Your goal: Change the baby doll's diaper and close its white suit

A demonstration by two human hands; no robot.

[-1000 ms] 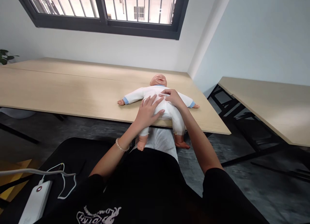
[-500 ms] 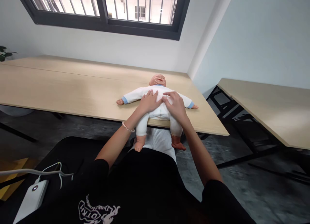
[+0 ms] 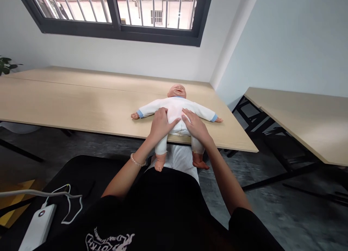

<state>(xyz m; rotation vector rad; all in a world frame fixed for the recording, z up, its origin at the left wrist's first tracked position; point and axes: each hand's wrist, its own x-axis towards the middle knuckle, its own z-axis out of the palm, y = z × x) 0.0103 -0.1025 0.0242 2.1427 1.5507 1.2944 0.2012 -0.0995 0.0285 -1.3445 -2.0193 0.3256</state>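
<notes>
Down at about eight o'clock, a white power bank [image 3: 38, 229] with a looped white cable [image 3: 65, 204] lies on a black surface. A potted plant [image 3: 5, 64] peeks in at nine o'clock, at the far left end of the long wooden table [image 3: 67, 102]. Near the middle, the left hand [image 3: 161, 123] lies flat on the doll's [image 3: 176, 111] waist on its left side, fingers spread and curved round the white suit, thumb pointing inward; it presses rather than grasps. The doll lies on its back near the table's front edge, head toward twelve o'clock, arms stretched out to nine and three, bare legs hanging over the edge. The right hand [image 3: 196, 127] rests just beside the other, palm down on the doll's hip, fingers loosely open, its thumb close to the other thumb. At three o'clock stands a second table [image 3: 299, 117], well apart.
</notes>
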